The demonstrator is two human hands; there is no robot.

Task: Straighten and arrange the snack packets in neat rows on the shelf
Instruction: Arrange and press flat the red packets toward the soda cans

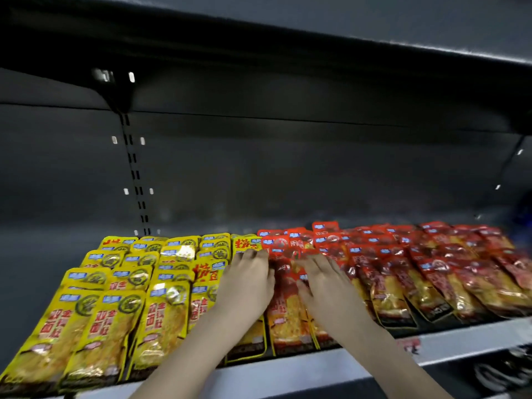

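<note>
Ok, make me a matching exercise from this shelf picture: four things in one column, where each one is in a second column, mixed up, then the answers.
Things
1. yellow packets
2. red packets
3. left hand
4. right hand

Places
A. flat on the red ones
B. left part of the shelf
C. right part of the shelf
D. on the last yellow column, next to the red

Pairs: 1-B, 2-C, 3-D, 4-A
</note>
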